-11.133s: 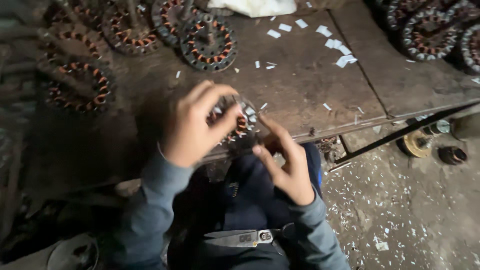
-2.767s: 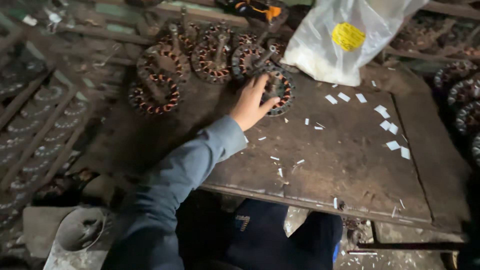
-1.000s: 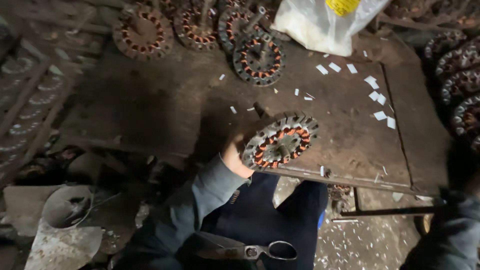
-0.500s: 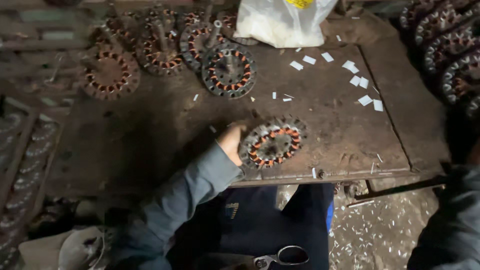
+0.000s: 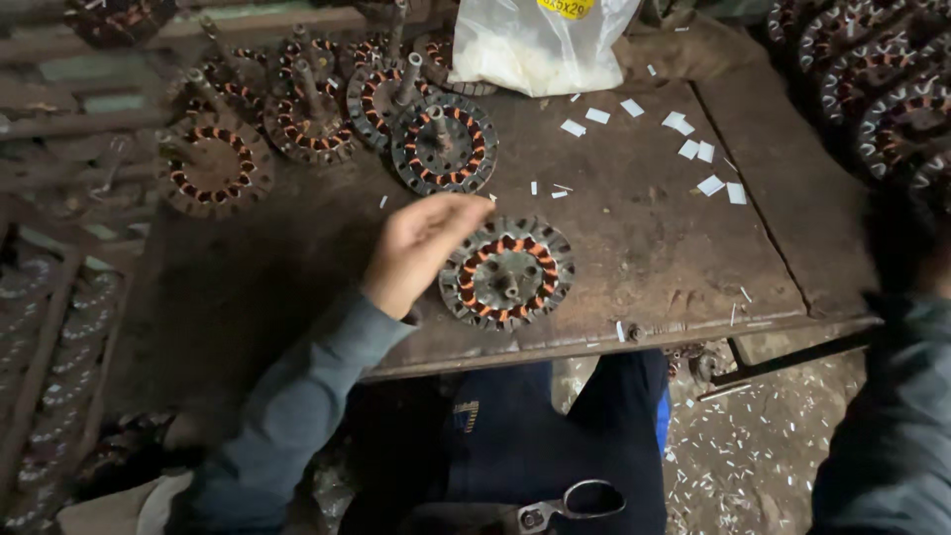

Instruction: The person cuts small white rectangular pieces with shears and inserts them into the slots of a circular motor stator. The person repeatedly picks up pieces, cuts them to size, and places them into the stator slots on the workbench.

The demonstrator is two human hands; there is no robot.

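A round motor stator (image 5: 507,273) with copper-orange windings lies flat near the front edge of the worn brown table (image 5: 644,248). My left hand (image 5: 421,250) hovers just left of it and slightly above, fingers loosely spread, holding nothing; it is blurred. My right hand is hidden; only a grey sleeve (image 5: 892,426) shows at the right edge. Scissors (image 5: 565,503) rest on my lap below the table.
Several more wound stators (image 5: 443,147) with shafts cluster at the table's back left, and others stack at the far right (image 5: 892,109). A clear plastic bag (image 5: 535,45) of white bits sits at the back. Small white paper slips (image 5: 693,149) lie scattered about. Scraps litter the floor.
My left hand fetched a stator from the back cluster, set it at the front edge, and has now let go and lifted off to its left.
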